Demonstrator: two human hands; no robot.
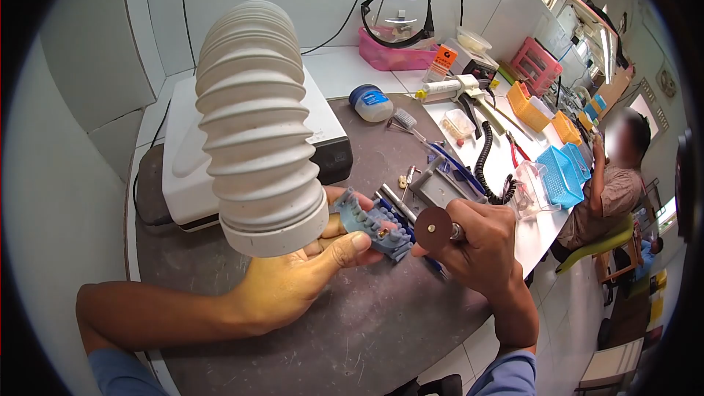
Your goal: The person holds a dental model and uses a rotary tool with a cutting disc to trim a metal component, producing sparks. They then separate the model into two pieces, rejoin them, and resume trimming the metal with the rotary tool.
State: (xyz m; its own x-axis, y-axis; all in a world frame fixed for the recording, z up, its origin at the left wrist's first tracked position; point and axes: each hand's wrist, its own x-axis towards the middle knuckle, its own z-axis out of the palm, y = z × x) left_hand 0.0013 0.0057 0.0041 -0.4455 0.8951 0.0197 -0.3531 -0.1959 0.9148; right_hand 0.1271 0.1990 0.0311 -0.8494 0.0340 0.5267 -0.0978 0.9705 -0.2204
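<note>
A blue-grey dental model with a row of teeth is held by my left hand, its thumb along the near edge and other fingers behind it. My right hand is closed round a rotary handpiece, mostly hidden in the fist. The handpiece carries a round brown disc, which faces the camera just right of the model; whether they touch I cannot tell. A small gold-coloured spot shows on the model. The white ribbed hose hangs over my left hand and hides part of it.
Behind the hose stands a white machine. A blue-lidded jar, a brush, a grey tray and a coiled black cord lie beyond my hands. Another person sits at the right by blue baskets.
</note>
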